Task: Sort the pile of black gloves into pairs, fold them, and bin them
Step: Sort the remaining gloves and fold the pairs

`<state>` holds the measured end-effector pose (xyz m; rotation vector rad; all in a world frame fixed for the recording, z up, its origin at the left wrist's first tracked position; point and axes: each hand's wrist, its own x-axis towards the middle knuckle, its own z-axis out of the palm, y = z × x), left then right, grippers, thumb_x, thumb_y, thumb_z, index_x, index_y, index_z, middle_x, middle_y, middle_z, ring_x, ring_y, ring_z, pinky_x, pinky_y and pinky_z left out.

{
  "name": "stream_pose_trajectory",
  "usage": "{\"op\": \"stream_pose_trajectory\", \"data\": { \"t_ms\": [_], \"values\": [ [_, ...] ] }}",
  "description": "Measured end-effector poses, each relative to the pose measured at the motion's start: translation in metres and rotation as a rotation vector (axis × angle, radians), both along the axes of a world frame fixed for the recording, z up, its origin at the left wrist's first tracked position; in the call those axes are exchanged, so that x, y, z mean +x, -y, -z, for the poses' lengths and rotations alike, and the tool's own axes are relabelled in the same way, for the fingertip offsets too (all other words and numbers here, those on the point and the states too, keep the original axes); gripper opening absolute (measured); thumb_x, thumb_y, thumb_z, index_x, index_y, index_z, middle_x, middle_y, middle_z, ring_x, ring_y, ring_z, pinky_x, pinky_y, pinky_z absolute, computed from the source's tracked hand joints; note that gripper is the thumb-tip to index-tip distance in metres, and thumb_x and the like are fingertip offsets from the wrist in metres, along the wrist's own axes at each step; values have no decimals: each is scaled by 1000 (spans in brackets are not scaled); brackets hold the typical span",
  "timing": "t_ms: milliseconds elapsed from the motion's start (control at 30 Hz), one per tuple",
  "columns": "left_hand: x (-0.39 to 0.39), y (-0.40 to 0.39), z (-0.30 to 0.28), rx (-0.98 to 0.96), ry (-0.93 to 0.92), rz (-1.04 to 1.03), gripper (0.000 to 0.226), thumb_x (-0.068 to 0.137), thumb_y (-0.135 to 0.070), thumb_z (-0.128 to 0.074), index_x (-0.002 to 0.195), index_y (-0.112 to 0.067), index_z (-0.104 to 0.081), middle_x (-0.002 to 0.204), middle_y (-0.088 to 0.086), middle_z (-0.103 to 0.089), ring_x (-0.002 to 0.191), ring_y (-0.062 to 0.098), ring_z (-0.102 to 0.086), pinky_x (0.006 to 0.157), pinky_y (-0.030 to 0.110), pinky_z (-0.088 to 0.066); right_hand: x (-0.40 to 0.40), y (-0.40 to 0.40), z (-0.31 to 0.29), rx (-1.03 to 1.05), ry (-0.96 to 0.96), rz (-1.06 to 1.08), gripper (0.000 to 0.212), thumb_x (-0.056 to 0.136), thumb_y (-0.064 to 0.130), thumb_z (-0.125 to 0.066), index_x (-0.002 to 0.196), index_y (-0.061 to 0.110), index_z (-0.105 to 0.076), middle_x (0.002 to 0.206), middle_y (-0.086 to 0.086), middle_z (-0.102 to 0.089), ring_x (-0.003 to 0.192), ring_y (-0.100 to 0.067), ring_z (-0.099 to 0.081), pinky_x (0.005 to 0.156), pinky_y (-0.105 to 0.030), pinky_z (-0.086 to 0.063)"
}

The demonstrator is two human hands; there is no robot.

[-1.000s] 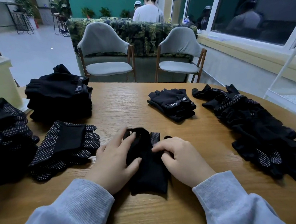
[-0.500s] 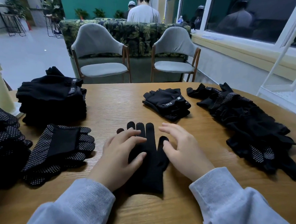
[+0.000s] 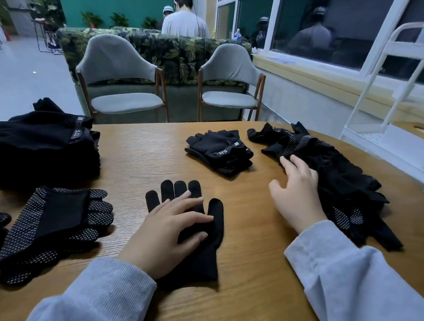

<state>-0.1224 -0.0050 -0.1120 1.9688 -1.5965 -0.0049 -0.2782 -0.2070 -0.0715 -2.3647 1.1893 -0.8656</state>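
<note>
The left hand [image 3: 169, 231] is lying flat on a plain black glove [image 3: 200, 235] spread fingers-far at the near middle of the tabletop [image 3: 141, 159], its grip released and fingers straight. The right hand [image 3: 296, 195] is resting with relaxed, released fingers against the loose pile of gloves [image 3: 336, 177] at the right. A dotted glove pair [image 3: 53, 227] is sitting at the near left, a tall folded stack [image 3: 43, 145] at the far left, and a small folded stack [image 3: 220, 151] at the far middle.

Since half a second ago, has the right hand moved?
Yes. The right hand left the flat glove and went rightward, to the unsorted glove pile by the table's right edge.
</note>
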Motion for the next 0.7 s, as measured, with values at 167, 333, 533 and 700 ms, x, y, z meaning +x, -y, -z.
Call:
{"op": "stream_pose_trajectory", "data": {
  "t_ms": [167, 333, 533, 700],
  "values": [
    [0, 0, -2, 59, -25, -13, 50, 75, -68, -31, 116, -52, -55, 133, -36, -28, 137, -7, -15, 116, 34, -19, 7, 28, -13, 33, -110, 120, 60, 89, 22, -46, 146, 28, -28, 157, -8, -7, 139, -26, -5, 112, -39, -16],
    [-1, -1, -3, 50, -38, -24, 54, 73, -69, -30, 117, -51, -55, 134, -37, -23, 132, -16, -10, 116, 28, -16, 20, 50, -21, 21, -154, 137, 58, 90, 21, -44, 145, 31, -30, 157, -11, -3, 140, -28, -2, 112, -41, -16],
    [2, 0, -2, 14, -73, -28, 49, 75, -65, -37, 115, -48, -58, 137, -29, -32, 136, -5, -22, 113, 34, -26, 27, 63, -10, 135, -234, 179, 62, 91, 18, -43, 147, 33, -23, 156, -11, 17, 141, -29, 5, 106, -41, -27],
    [5, 4, -3, 27, -75, -36, 51, 73, -66, -35, 115, -49, -57, 137, -30, -32, 136, -8, -19, 113, 29, -22, 28, 60, -4, 84, -267, 207, 64, 90, 18, -44, 147, 11, -17, 157, -8, 8, 140, -29, -1, 107, -44, -26]
  ]
}}
